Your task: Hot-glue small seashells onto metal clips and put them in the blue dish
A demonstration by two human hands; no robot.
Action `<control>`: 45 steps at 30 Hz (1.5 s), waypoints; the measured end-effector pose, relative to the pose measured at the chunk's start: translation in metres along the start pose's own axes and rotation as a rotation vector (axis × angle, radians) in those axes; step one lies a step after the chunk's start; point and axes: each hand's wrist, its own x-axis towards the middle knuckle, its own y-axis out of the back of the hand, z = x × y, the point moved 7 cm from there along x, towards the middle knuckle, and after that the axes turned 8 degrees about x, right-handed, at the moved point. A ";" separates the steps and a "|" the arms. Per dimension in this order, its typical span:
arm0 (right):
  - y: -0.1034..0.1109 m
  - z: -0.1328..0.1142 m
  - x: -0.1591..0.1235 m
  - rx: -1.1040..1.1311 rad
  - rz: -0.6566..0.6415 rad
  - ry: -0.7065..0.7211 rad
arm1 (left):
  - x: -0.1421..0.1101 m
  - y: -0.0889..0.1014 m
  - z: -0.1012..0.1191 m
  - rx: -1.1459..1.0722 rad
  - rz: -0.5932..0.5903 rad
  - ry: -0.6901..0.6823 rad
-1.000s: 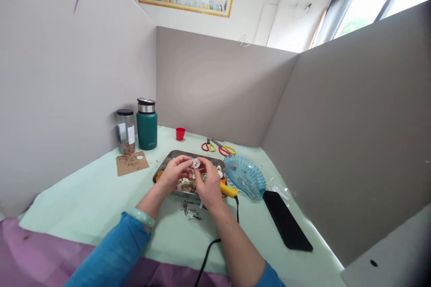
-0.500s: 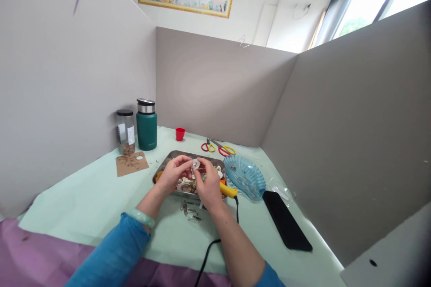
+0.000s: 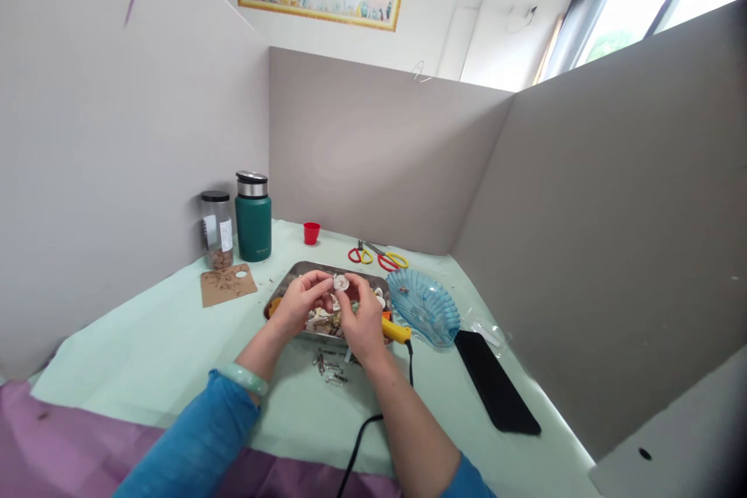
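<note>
Between my two hands is a small whitish, flower-like disc (image 3: 341,282), pinched by the fingertips over a metal tray (image 3: 285,280). My left hand (image 3: 302,301) closes on its left edge, and my right hand (image 3: 362,317) grips it from the right. White and greenish small pieces (image 3: 327,320) lie in the tray below, partly covered by the hands. A yellow-handled corded tool (image 3: 397,331) rests against the tray's right end, its tip hidden. Small metal clips (image 3: 331,367) are scattered in front of the tray.
Right of the tray sits a blue shell-shaped dish (image 3: 429,307), beside a black phone-like slab (image 3: 496,381). Behind are scissors (image 3: 390,258) and a red cup (image 3: 311,233). A green bottle (image 3: 254,226), a jar (image 3: 218,229) and a brown card (image 3: 227,285) stand or lie left. A black cord (image 3: 359,440) crosses the front.
The whitish disc has turned slightly in my fingers and shows more of its face. Both hands keep nearly the same place.
</note>
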 end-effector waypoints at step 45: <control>0.001 0.003 -0.001 -0.068 0.018 0.017 | 0.005 0.007 -0.006 0.043 0.043 -0.029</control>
